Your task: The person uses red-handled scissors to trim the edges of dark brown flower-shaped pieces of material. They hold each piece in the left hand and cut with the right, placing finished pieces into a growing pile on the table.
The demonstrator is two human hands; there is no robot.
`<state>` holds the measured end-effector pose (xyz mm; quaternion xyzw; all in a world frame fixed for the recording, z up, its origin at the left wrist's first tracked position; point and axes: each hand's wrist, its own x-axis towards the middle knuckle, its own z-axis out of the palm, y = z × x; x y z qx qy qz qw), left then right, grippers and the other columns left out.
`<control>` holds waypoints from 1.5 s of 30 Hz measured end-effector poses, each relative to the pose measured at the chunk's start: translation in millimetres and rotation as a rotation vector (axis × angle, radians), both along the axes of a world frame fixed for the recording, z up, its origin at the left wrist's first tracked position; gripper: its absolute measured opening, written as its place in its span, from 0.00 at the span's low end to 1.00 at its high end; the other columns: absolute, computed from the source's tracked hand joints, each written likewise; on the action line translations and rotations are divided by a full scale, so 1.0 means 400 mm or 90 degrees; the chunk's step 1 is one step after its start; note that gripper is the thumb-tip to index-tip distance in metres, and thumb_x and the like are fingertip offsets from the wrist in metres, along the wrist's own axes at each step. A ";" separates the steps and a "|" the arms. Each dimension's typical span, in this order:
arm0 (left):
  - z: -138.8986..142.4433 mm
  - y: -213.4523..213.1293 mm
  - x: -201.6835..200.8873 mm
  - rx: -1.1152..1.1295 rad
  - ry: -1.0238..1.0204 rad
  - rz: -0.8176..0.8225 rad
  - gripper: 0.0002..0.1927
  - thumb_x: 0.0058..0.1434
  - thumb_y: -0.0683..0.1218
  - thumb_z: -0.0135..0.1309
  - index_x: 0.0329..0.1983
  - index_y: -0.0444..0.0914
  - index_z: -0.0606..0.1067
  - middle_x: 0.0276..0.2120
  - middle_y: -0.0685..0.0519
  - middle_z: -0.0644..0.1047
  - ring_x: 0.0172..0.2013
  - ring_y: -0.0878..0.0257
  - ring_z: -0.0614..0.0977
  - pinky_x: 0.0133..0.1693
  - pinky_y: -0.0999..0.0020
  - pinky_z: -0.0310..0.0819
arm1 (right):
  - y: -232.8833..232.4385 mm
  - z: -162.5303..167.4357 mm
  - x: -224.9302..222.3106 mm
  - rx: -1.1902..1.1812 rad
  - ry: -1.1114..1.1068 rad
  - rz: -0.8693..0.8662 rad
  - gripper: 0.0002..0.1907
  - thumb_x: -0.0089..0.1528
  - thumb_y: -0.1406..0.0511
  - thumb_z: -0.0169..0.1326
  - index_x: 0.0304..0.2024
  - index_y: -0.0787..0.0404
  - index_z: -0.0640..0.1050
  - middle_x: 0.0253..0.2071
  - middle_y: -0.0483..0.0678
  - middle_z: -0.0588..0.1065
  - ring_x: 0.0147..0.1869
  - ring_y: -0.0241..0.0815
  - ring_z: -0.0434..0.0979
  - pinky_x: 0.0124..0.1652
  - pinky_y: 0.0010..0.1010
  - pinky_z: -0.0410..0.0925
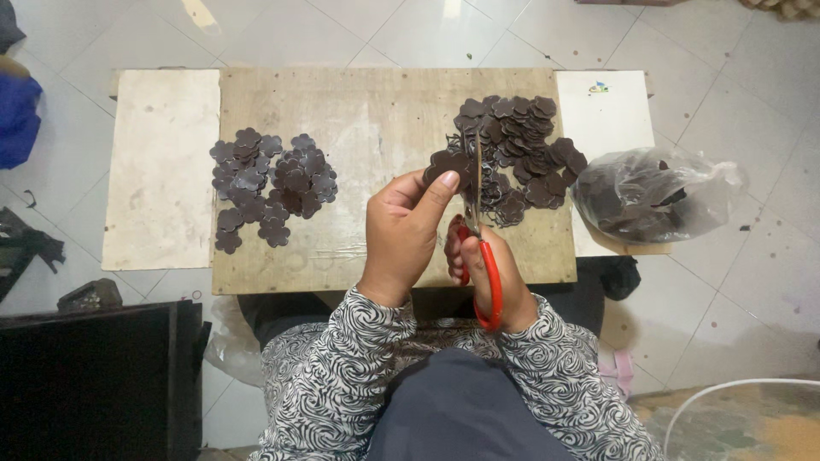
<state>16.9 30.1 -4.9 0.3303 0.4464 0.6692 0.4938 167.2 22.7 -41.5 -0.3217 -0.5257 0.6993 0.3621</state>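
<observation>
Flower-shaped dark brown piece [448, 165] sits pinched between the thumb and fingers of the left hand [401, 230], above the middle of the wooden bench [367, 111]. It looks thin, light and bendable, so it is best held by its edge, clear of the blades. The right hand [495, 273] is closed through the red handles of the scissors [478, 230], blades upright against the piece. A heap of like pieces [517, 154] lies just beyond, a second pile [269, 183] well to the left, and a clear bag [653, 196] of more at the right. How far the blades gape is hard to tell.
</observation>
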 end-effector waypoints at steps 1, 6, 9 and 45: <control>0.000 0.000 0.000 -0.005 0.008 0.003 0.12 0.68 0.45 0.59 0.45 0.30 0.81 0.38 0.54 0.83 0.38 0.72 0.80 0.42 0.77 0.75 | 0.001 0.000 0.000 0.001 0.006 0.004 0.29 0.68 0.41 0.46 0.42 0.61 0.68 0.32 0.41 0.62 0.33 0.31 0.60 0.32 0.22 0.59; 0.001 -0.003 -0.008 -0.006 0.001 0.001 0.11 0.68 0.45 0.59 0.43 0.30 0.81 0.38 0.53 0.83 0.38 0.72 0.80 0.42 0.77 0.74 | -0.001 0.012 0.000 0.001 -0.004 0.020 0.29 0.68 0.41 0.46 0.39 0.61 0.67 0.30 0.40 0.61 0.30 0.31 0.60 0.31 0.22 0.59; 0.003 -0.005 -0.013 -0.016 -0.011 0.003 0.10 0.67 0.43 0.59 0.43 0.29 0.81 0.38 0.52 0.83 0.37 0.71 0.80 0.42 0.76 0.74 | -0.001 0.023 0.006 0.023 -0.016 0.038 0.29 0.69 0.41 0.45 0.37 0.60 0.67 0.28 0.39 0.61 0.30 0.30 0.59 0.31 0.22 0.59; 0.016 0.000 -0.048 0.024 0.072 -0.015 0.10 0.70 0.45 0.56 0.41 0.31 0.79 0.36 0.56 0.81 0.36 0.74 0.78 0.40 0.78 0.73 | 0.005 0.008 0.016 -0.001 -0.019 0.095 0.29 0.66 0.40 0.48 0.33 0.58 0.65 0.27 0.38 0.60 0.27 0.28 0.57 0.26 0.20 0.55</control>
